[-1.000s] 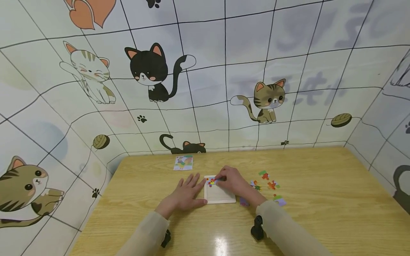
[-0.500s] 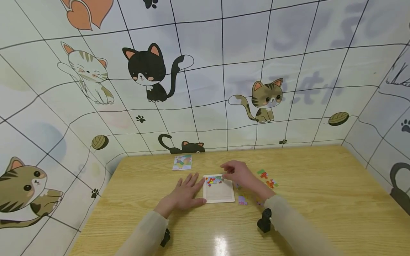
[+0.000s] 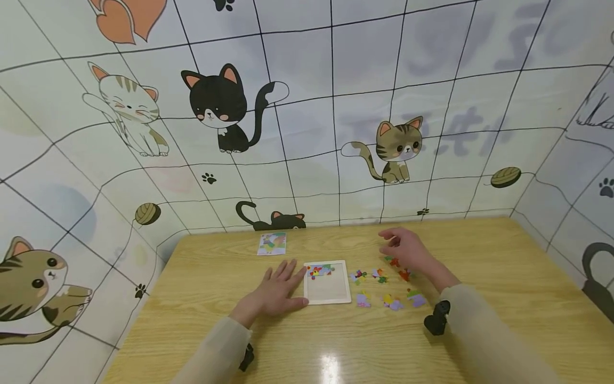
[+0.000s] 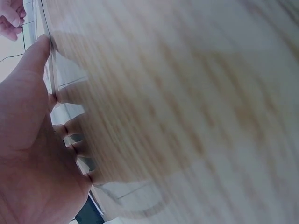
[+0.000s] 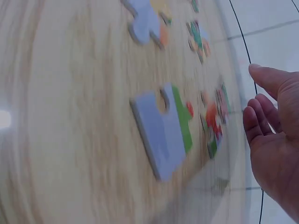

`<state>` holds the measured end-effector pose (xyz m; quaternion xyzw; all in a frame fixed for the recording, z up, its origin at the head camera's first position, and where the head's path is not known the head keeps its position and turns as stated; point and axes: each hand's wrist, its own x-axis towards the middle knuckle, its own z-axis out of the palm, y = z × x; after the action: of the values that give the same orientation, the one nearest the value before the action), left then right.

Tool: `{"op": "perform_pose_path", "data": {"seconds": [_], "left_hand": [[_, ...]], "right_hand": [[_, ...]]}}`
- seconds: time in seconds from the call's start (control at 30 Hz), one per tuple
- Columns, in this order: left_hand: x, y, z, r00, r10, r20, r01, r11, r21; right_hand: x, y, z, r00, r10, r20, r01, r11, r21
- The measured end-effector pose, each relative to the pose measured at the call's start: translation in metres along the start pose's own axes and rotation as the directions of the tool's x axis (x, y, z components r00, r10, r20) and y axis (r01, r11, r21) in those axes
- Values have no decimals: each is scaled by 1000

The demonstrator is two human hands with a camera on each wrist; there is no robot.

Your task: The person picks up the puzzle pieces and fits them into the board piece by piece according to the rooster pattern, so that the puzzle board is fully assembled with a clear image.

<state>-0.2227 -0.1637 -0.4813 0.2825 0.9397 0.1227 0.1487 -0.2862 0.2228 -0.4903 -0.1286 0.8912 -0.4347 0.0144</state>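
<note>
My left hand point(image 3: 275, 290) lies spread on the table, its thumb and index finger at the left edge of a white puzzle tray point(image 3: 348, 288). Joined puzzle pieces point(image 3: 318, 271) with colourful print fill the tray's upper left; the bare bottom shows below them. My right hand point(image 3: 408, 249) hovers over the table to the right, above red and green puzzle pieces point(image 3: 404, 274). Nothing is between its loosely bent fingers. In the right wrist view a lilac and green puzzle piece point(image 5: 163, 133) lies near that hand, with more pieces behind it.
Several loose pieces lie right of the tray, among them a lilac one point(image 3: 363, 300) and a yellow and lilac one point(image 3: 393, 302). A printed picture card point(image 3: 272, 244) lies at the back left. Behind the wooden table point(image 3: 216, 266) stands a cat-patterned wall point(image 3: 307, 133).
My right hand has left the joined pieces in the tray and moved right, over the loose pieces. More of the tray and loose pieces now shows. The left hand has stayed in place.
</note>
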Motion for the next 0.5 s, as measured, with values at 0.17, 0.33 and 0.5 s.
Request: {"op": "perform_pose_path", "data": {"seconds": [0.17,0.33,0.5], "left_hand": [[-1,1,-1,1000,-6,2,6,1000,-7],[-1,0,0,1000,0,3,0,1000,-4],[0,-1,0,1000,1,-1,-1,1000,-3]], "right_hand": [[-5,12,-12,999,-17,41,16,1000,19],[-14,17,-19,996,-37,86,34,998,44],[-17,25,-25,990,-7,142,2,999,33]]}}
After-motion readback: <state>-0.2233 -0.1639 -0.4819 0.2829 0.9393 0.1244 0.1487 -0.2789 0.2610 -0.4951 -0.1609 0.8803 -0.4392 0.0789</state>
